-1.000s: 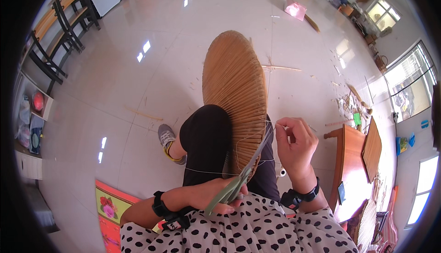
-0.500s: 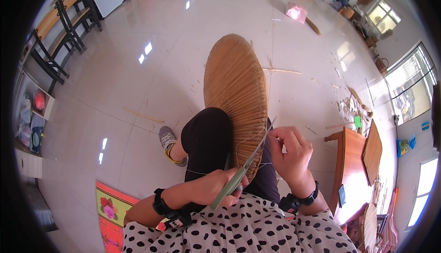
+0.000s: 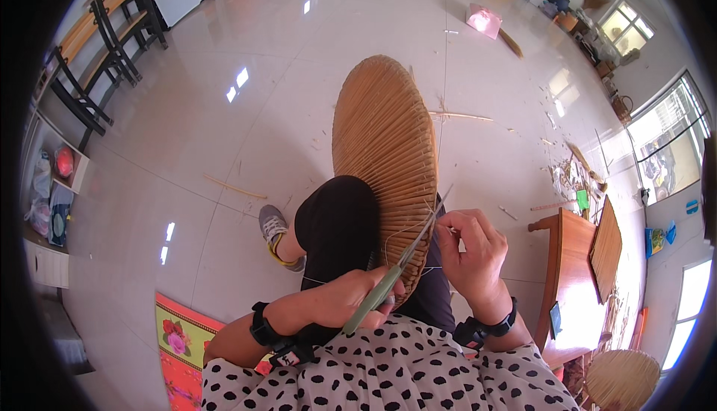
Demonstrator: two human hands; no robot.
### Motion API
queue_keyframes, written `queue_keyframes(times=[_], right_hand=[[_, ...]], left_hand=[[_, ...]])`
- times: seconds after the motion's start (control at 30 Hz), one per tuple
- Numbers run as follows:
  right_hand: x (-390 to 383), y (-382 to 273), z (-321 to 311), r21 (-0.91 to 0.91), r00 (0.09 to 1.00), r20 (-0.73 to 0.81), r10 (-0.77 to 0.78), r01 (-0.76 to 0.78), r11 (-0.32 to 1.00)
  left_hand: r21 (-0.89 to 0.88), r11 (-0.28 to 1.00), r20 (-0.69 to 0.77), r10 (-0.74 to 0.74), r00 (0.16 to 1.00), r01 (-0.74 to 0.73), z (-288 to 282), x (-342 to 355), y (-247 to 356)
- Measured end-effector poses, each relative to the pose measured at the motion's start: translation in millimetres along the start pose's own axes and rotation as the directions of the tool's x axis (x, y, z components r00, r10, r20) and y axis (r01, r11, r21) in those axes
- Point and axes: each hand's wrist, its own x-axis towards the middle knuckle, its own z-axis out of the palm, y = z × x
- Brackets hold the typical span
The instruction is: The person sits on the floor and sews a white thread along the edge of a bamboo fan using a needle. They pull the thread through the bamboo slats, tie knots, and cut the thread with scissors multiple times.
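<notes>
A round, pleated straw disc (image 3: 381,127) leans tilted against my thighs, its near edge by my lap. My left hand (image 3: 351,299) is closed round the green-handled scissors (image 3: 382,291) at the disc's near edge. The scissors' blades point away to the right, across the disc's right rim. My right hand (image 3: 474,250) is beside the blade tips, thumb and fingers pinched together; what they pinch, if anything, is too small to make out. A thin white thread (image 3: 407,228) loops over the disc near the blades, and another stretch crosses my dark trousers.
At right stands a brown wooden table (image 3: 564,276) with a board leaning on it. A second straw disc (image 3: 624,380) is at the lower right. Straw scraps (image 3: 463,115) and a pink item (image 3: 484,21) lie on the tiled floor. Chairs (image 3: 119,30) line the left; a floral mat (image 3: 179,344) lies lower left.
The second straw disc at the lower right has turned from nearly edge-on to facing the view. My right hand has dropped very slightly; the scissors and the disc on my lap are almost unmoved.
</notes>
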Motion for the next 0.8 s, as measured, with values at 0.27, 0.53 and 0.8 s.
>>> queue_keyframes(times=[0.27,0.53,0.8], right_hand=[[-1,4,1,0.003,1.000,-0.025,0.007,-0.007,1.000],[1,0,-9,0.099,0.998,-0.043,0.040,-0.035,0.994],[-1,-22,-3,0.498,0.965,0.205,-0.161,0.038,0.866]], left_hand=[[0.072,0.996,-0.071,0.061,0.996,-0.056,2,0,-3],[-0.058,0.976,-0.284,0.185,0.941,-0.210,5,-10,-11],[-0.289,0.860,-0.400,0.291,0.869,-0.421,4,-9,6]])
